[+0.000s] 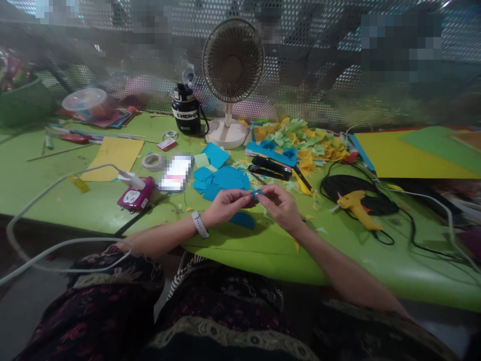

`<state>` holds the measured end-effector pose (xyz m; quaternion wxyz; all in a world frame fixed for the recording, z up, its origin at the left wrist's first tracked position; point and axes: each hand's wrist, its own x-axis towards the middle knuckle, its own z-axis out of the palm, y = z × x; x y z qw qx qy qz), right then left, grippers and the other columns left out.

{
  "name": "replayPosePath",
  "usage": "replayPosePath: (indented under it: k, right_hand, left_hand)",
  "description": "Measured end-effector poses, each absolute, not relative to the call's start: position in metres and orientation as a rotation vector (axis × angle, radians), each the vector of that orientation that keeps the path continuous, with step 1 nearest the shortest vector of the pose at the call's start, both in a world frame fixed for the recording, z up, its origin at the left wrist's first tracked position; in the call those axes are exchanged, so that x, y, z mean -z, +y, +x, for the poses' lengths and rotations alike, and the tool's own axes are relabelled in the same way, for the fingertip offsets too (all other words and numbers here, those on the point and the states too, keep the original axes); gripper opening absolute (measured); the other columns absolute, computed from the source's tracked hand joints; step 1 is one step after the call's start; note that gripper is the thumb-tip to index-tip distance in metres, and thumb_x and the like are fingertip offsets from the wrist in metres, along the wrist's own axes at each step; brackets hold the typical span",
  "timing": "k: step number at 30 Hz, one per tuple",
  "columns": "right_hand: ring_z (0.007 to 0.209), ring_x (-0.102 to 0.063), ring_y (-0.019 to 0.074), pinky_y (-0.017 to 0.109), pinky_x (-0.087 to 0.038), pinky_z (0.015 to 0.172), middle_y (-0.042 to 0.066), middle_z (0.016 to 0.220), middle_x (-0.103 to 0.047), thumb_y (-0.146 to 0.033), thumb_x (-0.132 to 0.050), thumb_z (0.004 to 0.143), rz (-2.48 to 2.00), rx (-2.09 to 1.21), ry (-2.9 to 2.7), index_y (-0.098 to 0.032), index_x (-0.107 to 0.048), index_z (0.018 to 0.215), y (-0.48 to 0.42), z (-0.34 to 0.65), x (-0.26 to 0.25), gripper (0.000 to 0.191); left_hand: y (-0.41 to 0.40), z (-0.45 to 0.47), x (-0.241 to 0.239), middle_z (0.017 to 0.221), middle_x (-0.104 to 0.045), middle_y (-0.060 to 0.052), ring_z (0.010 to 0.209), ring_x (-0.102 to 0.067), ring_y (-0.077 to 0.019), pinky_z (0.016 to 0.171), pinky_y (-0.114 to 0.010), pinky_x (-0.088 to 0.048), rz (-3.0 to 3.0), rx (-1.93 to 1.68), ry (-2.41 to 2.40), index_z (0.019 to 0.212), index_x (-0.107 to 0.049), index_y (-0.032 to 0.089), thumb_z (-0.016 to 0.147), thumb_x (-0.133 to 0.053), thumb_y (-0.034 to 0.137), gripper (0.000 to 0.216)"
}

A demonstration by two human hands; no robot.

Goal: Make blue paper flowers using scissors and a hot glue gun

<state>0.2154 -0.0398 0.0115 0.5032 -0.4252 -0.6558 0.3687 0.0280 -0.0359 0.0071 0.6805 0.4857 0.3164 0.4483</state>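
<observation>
Green desk [225, 258] fronts a perforated screen [323, 30]. Near its edge, I see a small blue paper piece [256, 193] pinched between the fingers of the left hand [230, 204] and right hand [277, 205], probably so each steadies one side. Blue cut paper [229, 178] lies just beyond, seemingly for easy reach; farther right, I see the yellow glue gun [356, 208].

A green table [240, 253] bears blue papers [228, 179], stapler [273, 164] and fan [233, 65].
</observation>
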Motion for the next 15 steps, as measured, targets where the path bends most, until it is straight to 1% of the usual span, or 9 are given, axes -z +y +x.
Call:
replayPosePath:
  k: [2, 4, 8, 10, 12, 15]
  right_hand:
    - [0.074, -0.063, 0.0168, 0.034, -0.054, 0.070, 0.003, 0.085, -0.067, -0.058, -0.070, 0.082, -1.049, -0.910, -1.556, -0.023, -0.058, 0.084, -0.039, 0.218, -0.018, 0.037]
    - [0.069, -0.060, 0.0161, 0.032, -0.051, 0.066, 0.001, 0.075, -0.064, -0.064, -0.062, 0.086, -1.085, -0.919, -1.571, -0.023, -0.056, 0.080, -0.038, 0.222, -0.024, 0.042]
    - [0.056, -0.051, 0.0141, 0.030, -0.042, 0.057, -0.001, 0.057, -0.053, -0.071, -0.045, 0.091, -1.130, -1.002, -1.784, -0.022, -0.050, 0.065, -0.035, 0.227, -0.028, 0.055]
    - [0.051, -0.043, 0.0128, 0.029, -0.036, 0.052, -0.003, 0.053, -0.045, -0.071, -0.046, 0.091, -1.122, -1.022, -1.862, -0.023, -0.045, 0.061, -0.034, 0.227, -0.027, 0.056]
    - [0.051, -0.038, 0.0120, 0.029, -0.031, 0.050, -0.004, 0.053, -0.039, -0.068, -0.051, 0.090, -1.114, -0.985, -1.898, -0.023, -0.041, 0.060, -0.035, 0.226, -0.027, 0.055]
    - [0.054, -0.037, 0.0119, 0.029, -0.030, 0.052, -0.004, 0.056, -0.037, -0.061, -0.053, 0.091, -1.099, -0.942, -1.922, -0.023, -0.040, 0.060, -0.036, 0.225, -0.027, 0.051]
  left_hand:
    - [-0.036, 0.028, -0.007, 0.083, -0.077, -0.005, 0.084, -0.074, -0.0187, 0.090, -0.036, -0.057, 1.059, -0.997, 0.704, 0.087, -0.075, 0.014, 0.070, -0.084, 0.046, 0.037]
    - [-0.035, 0.028, -0.006, 0.083, -0.077, -0.005, 0.086, -0.075, -0.0201, 0.090, -0.037, -0.057, 1.036, -0.986, 0.685, 0.086, -0.075, 0.013, 0.068, -0.085, 0.048, 0.041]
    - [-0.035, 0.028, -0.006, 0.082, -0.077, -0.007, 0.083, -0.075, -0.0203, 0.084, -0.035, -0.058, 1.035, -0.913, 0.670, 0.087, -0.074, 0.011, 0.066, -0.086, 0.050, 0.045]
    - [-0.036, 0.028, -0.007, 0.081, -0.077, -0.008, 0.081, -0.075, -0.0208, 0.082, -0.034, -0.058, 1.020, -0.844, 0.663, 0.087, -0.073, 0.011, 0.066, -0.086, 0.051, 0.047]
    - [-0.036, 0.027, -0.009, 0.081, -0.078, -0.009, 0.081, -0.076, -0.0217, 0.083, -0.035, -0.058, 0.989, -0.783, 0.652, 0.086, -0.072, 0.011, 0.065, -0.086, 0.052, 0.048]
    - [-0.036, 0.027, -0.011, 0.079, -0.077, -0.010, 0.081, -0.076, -0.0219, 0.085, -0.037, -0.058, 0.935, -0.742, 0.645, 0.083, -0.070, 0.011, 0.064, -0.087, 0.051, 0.048]
